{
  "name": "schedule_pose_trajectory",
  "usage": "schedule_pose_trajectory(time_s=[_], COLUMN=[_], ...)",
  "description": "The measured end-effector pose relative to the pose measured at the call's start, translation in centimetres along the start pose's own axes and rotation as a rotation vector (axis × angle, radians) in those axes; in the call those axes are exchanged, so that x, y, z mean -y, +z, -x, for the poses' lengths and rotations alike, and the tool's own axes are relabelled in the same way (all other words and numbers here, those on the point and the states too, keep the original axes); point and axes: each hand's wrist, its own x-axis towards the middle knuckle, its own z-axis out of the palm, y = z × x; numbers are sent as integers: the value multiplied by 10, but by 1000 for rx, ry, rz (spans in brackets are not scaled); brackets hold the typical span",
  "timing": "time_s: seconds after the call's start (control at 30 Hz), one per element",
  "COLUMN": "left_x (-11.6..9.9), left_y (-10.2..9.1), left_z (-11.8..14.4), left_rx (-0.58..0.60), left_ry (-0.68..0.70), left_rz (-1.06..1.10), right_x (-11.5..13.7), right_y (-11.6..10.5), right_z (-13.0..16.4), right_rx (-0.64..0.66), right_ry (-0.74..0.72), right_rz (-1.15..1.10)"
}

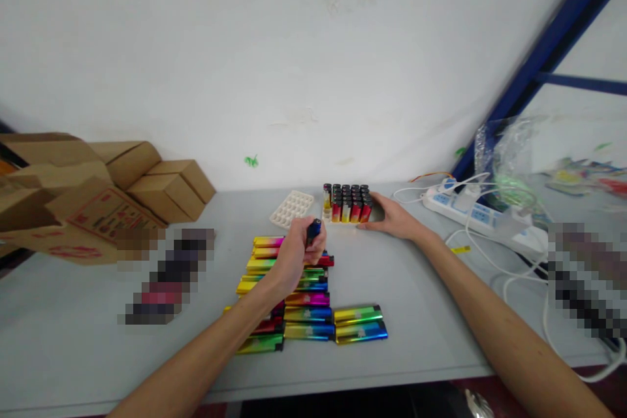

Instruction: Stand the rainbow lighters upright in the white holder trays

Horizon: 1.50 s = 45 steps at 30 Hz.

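My left hand (298,249) is closed around one dark blue lighter (313,230), held upright above rows of shiny rainbow-coloured lighters (308,304) lying flat on the grey table (416,313). My right hand (392,215) rests against the right side of a tray of upright lighters (349,204) with black tops, fingers curled on its edge. The held lighter is just left of and in front of that tray.
An empty white plastic tray (292,208) lies left of the filled one. Cardboard boxes (98,196) are stacked at the left. A white power strip (470,209) with cables and a clear plastic bag (514,163) sit at the right, by a blue frame.
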Motion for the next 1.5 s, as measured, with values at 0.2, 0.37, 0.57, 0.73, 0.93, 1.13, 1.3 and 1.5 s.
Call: schedule_pose_trajectory(time_s=[0.2,0.37,0.57,0.73,0.93,1.13,1.3,1.5], left_x=[0,1,-7,-14,-18,-14,-10,-13], left_y=[-1,-1,-1,-12,-26,-38,-42,-41], left_z=[0,-1,-4,-18,-41,-71,-81,-81], left_rx=[-32,-38,-93,-174,-239,-381,-398,-335], left_ry=[8,24,167,243,237,316,340,351], left_rz=[-14,-5,14,15,-74,-392,-575,-770], right_x=[0,-1,-1,4,3,-1,0,0], right_y=[0,0,1,0,0,2,2,1], right_z=[0,0,0,-1,-1,-3,-3,-3], right_rx=[9,8,-1,-3,5,3,-3,6], right_ry=[1,-7,-13,-17,-40,-43,-41,-50], right_rz=[-17,-17,-41,-76,-114,-107,-89,-99])
